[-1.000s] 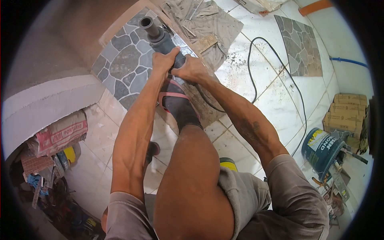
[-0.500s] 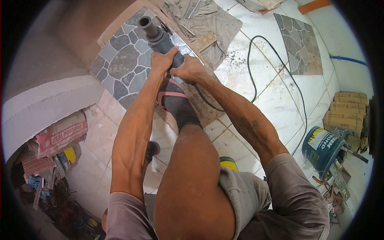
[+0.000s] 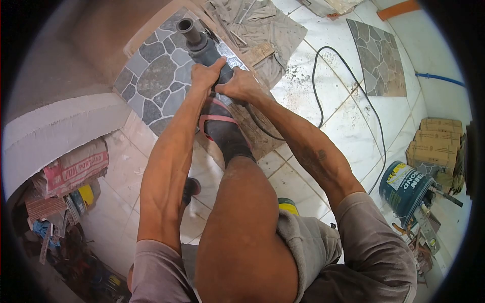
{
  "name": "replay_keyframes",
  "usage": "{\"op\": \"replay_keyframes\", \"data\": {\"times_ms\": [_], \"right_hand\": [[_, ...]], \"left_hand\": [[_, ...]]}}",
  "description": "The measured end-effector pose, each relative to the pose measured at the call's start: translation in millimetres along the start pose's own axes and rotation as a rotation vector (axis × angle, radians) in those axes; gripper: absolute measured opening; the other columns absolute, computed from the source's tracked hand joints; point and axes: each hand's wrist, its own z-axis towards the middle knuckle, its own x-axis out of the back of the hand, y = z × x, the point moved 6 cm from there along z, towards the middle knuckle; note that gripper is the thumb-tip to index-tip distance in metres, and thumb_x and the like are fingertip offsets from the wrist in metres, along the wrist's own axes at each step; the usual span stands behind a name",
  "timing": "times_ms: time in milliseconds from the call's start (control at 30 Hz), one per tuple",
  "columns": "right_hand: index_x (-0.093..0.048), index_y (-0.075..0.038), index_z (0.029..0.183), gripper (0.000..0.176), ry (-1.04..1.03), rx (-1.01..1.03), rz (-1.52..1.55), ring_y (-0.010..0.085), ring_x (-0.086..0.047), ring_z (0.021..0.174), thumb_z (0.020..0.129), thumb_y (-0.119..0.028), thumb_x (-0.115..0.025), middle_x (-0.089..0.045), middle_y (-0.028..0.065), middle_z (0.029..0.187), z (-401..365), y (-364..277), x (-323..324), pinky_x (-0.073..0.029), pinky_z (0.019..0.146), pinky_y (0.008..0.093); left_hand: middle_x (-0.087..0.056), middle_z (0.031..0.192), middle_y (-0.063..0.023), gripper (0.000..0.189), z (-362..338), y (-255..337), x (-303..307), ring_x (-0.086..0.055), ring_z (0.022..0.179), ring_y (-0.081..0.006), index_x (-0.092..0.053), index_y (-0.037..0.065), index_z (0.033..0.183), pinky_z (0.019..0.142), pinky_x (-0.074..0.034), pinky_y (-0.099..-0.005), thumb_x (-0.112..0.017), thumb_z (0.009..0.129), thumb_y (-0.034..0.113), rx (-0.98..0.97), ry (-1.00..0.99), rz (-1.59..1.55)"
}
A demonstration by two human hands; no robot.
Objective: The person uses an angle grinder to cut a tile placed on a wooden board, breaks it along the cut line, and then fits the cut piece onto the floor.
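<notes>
Both hands are wrapped round a dark corded power tool (image 3: 203, 49), which looks like an angle grinder. My left hand (image 3: 204, 76) grips its left side, and my right hand (image 3: 238, 85) closes on its rear body. A round hollow-ended stub points up from the front. Beneath the tool lies a stone-patterned tile (image 3: 156, 76) with grey shapes and pale joints. Part of a thin dark edge shows beside the tool head, but the contact with the tile is hidden. My sandalled foot (image 3: 220, 123) presses down just behind the hands.
A black cord (image 3: 316, 76) loops across the white floor tiles. Beyond the tile is a dusty cloth (image 3: 273, 30). Another patterned tile (image 3: 376, 58) leans or lies at right. A dark bucket (image 3: 404, 189), cardboard boxes (image 3: 434, 151) and a cement bag (image 3: 76, 169) stand at the sides.
The tool's front has shifted very slightly to the right and down in view. Both hands keep their grip.
</notes>
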Motion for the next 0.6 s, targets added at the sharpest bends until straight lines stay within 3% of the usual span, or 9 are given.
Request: {"op": "replay_keyframes", "data": {"times_ms": [100, 200, 600], "right_hand": [[-0.056, 0.016, 0.120, 0.092, -0.030, -0.014, 0.002, 0.0391, -0.065, 0.109, 0.061, -0.050, -0.076, -0.065, 0.0314, 0.114, -3, 1, 2, -0.053, 0.093, 0.0398], [-0.056, 0.016, 0.120, 0.091, -0.029, -0.012, -0.012, 0.0391, -0.065, 0.109, 0.062, -0.050, -0.076, -0.065, 0.0315, 0.114, -7, 0, 4, -0.053, 0.093, 0.0397], [-0.053, 0.017, 0.124, 0.094, -0.064, -0.001, -0.035, 0.0386, -0.065, 0.111, 0.065, -0.054, -0.074, -0.064, 0.0316, 0.116, -15, 8, 1, -0.052, 0.095, 0.0393]], "left_hand": [[-0.070, 0.092, -0.0153, 0.058, 5, -6, -1, -0.067, 0.077, -0.0200, -0.069, -0.013, 0.096, 0.066, -0.053, -0.0365, -0.082, 0.076, 0.040, 0.015, 0.022, 0.041], [-0.070, 0.094, -0.0238, 0.065, -9, 5, 0, -0.069, 0.082, -0.0257, -0.066, -0.019, 0.094, 0.068, -0.054, -0.0392, -0.084, 0.071, 0.039, 0.010, -0.011, 0.009], [-0.070, 0.093, -0.0168, 0.058, -28, 8, -5, -0.067, 0.077, -0.0224, -0.069, -0.013, 0.097, 0.065, -0.053, -0.0388, -0.081, 0.076, 0.039, 0.050, -0.019, 0.014]]}}
